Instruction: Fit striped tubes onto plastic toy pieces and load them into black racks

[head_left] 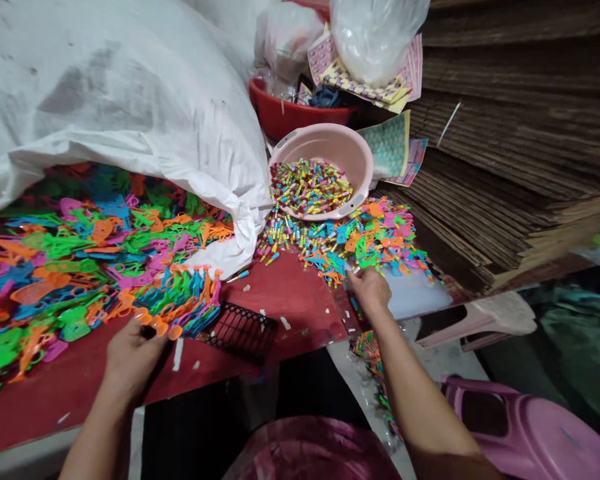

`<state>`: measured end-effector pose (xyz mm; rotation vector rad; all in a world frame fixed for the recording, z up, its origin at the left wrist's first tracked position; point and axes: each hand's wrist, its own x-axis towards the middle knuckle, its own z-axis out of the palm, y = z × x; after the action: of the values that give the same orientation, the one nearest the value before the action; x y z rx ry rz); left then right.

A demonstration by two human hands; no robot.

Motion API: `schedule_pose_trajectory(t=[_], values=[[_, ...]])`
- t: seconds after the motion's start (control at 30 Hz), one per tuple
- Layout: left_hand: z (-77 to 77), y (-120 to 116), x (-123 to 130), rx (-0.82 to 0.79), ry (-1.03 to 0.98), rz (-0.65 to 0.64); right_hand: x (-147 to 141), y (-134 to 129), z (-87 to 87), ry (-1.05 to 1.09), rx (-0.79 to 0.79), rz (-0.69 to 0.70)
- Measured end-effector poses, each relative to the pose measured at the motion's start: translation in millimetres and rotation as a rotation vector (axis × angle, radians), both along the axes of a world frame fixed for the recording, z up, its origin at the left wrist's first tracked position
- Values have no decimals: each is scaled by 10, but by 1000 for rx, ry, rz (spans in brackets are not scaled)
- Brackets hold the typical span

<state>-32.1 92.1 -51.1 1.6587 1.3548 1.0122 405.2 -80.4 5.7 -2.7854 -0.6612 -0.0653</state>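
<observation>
My left hand is curled at the near end of a neat row of flat plastic pieces in orange, green and blue. Its fingers close on orange pieces with round ends. Beside the row, a black mesh basket lies on the red table. Over on the right, my right hand has its fingertips pinched at the near edge of a loose pile of coloured plastic pieces. Something small and pale shows at the fingertips, too small to name.
A big white sack spills more coloured pieces onto the red table. Behind stand a pink basin of small coloured tubes and a red tub. Stacked cardboard rises at right; a pink stool stands below.
</observation>
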Motion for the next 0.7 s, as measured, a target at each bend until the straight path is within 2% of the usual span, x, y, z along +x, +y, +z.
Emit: schedule_pose_trajectory(t=[0.1, 0.2, 0.37, 0.43, 0.5, 0.6, 0.7], values=[[51, 11, 30, -73, -24, 27, 55, 7, -12, 29, 11, -24], [173, -34, 78, -39, -48, -4, 154, -51, -42, 100, 109, -41], [301, -94, 128, 1, -99, -45, 150, -311, -34, 571, 696, 41], [292, -99, 117, 3, -128, -76, 58, -448, 1, 672, 818, 87], [275, -102, 99, 0, -150, -95, -51, -571, 26, 728, 822, 126], [279, -129, 77, 22, -155, -129, -185, -685, 22, 815, 744, 207], [332, -228, 60, 59, -46, -119, -266, -679, 16, 838, 697, 316]])
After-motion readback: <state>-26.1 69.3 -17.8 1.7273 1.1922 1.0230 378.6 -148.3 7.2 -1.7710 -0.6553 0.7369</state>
